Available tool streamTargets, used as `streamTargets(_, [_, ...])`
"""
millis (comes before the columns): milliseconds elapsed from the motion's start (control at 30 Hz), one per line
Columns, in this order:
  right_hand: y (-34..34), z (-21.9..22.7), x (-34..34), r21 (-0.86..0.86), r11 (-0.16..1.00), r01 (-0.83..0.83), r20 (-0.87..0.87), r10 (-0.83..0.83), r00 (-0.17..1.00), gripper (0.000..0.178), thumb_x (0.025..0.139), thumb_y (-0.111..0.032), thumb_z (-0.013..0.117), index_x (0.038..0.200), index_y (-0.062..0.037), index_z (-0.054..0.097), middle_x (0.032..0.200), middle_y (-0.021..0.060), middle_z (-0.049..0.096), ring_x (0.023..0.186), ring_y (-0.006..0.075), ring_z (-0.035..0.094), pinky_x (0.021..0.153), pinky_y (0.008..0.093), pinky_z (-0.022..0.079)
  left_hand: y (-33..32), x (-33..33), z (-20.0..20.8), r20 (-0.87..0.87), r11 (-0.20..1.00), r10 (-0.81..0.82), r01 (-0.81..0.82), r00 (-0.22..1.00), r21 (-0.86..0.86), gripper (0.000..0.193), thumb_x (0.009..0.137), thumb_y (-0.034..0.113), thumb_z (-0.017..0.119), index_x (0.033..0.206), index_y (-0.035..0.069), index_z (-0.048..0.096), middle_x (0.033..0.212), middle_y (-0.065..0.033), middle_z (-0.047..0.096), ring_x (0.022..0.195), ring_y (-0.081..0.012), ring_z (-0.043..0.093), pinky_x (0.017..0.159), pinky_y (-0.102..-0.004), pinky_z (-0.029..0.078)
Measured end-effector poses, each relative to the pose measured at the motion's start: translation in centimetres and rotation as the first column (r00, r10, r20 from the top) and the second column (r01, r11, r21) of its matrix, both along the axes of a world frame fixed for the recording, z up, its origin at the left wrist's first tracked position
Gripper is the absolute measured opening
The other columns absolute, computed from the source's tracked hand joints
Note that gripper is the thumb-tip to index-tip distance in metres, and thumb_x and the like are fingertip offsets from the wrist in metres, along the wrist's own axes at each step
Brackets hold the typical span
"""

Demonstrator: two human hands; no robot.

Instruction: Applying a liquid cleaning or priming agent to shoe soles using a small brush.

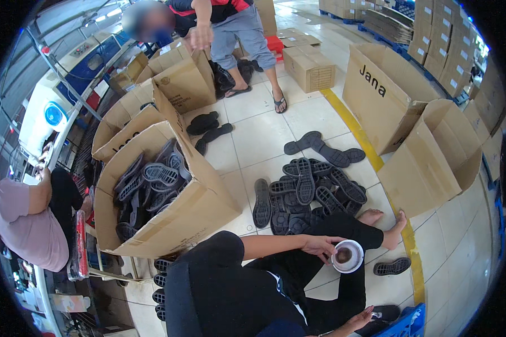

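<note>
At four o'clock, person's left hand (319,246) gripping white cup (352,265), at five, right hand (358,321) beside dark sole (389,313), can't tell its grip, sole pile (305,182) eleven o'clock from cup.

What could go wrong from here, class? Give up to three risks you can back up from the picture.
1. The left hand holds an open white cup above the lap; a tilt might spill any contents, which I can't identify.
2. The heaped dark soles overlap loosely close to the leg; a bump could make them slide.
3. Loose soles lie near the standing person's sandals, a possible trip hazard.
</note>
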State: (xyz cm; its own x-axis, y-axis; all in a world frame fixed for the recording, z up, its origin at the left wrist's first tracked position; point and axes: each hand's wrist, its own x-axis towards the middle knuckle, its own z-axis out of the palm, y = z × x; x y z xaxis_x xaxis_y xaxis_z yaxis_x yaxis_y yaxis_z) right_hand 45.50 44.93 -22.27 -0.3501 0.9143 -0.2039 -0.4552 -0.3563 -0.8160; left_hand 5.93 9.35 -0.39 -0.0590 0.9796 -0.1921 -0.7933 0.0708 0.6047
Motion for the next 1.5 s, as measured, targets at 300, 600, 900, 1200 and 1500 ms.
streamTargets(300, [-6.1,7.6,-4.1,-0.006,0.999,0.048,0.117,-0.047,0.992,0.042,0.097,-0.018,0.047,0.123,0.0156,0.044,0.134,0.0293,0.046,0.130,0.0336,0.042,0.114,0.0385,0.030,-0.9,0.0,-0.1,-0.002,1.000,0.006,-0.006,1.000,-0.030,0.082,0.088,0.020,0.067,0.151,0.025,0.014,0.135,-0.0105,0.048,0.119,-0.0242,0.052,0.096,-0.0500,0.046])
streamTargets(600, [-5.9,6.1,-4.2,-0.032,0.999,0.006,0.069,-0.004,0.998,0.045,0.098,-0.020,0.044,0.127,0.0148,0.041,0.137,0.0272,0.044,0.133,0.0335,0.038,0.116,0.0379,0.025,-1.6,-0.2,-0.4,-0.011,0.999,0.013,-0.014,1.000,-0.034,0.083,0.089,0.022,0.066,0.151,0.025,0.012,0.133,-0.0113,0.050,0.121,-0.0249,0.052,0.097,-0.0506,0.046])
streamTargets(900, [-2.7,1.4,-2.1,-0.044,0.999,-0.032,0.056,0.034,0.998,0.046,0.098,-0.021,0.043,0.126,0.0160,0.042,0.137,0.0277,0.044,0.133,0.0320,0.039,0.116,0.0367,0.026,-1.7,-0.3,-0.3,-0.019,0.999,0.002,-0.003,1.000,-0.033,0.081,0.089,0.023,0.066,0.150,0.026,0.014,0.132,-0.0098,0.051,0.117,-0.0235,0.054,0.096,-0.0483,0.048])
streamTargets(1200, [-8.8,12.5,-7.9,-0.071,0.967,0.245,0.112,-0.236,0.965,0.043,0.096,-0.018,0.046,0.136,-0.0053,0.041,0.134,0.0106,0.047,0.123,0.0256,0.043,0.109,0.0343,0.030,-1.8,0.0,0.2,-0.009,0.998,0.063,-0.063,0.998,-0.013,0.078,0.089,0.021,0.065,0.150,0.024,0.016,0.134,-0.0110,0.047,0.116,-0.0229,0.055,0.094,-0.0467,0.050])
streamTargets(1500, [-6.2,7.4,-4.9,0.022,0.979,0.204,0.193,-0.204,0.960,0.048,0.092,-0.013,0.055,0.136,-0.0032,0.038,0.123,0.0150,0.053,0.111,0.0291,0.050,0.102,0.0393,0.037,-6.5,-3.5,0.7,-0.047,0.846,0.530,-0.532,0.846,-0.033,0.069,0.091,0.015,0.060,0.148,0.024,0.022,0.136,-0.0074,0.042,0.121,-0.0255,0.050,0.095,-0.0475,0.050])
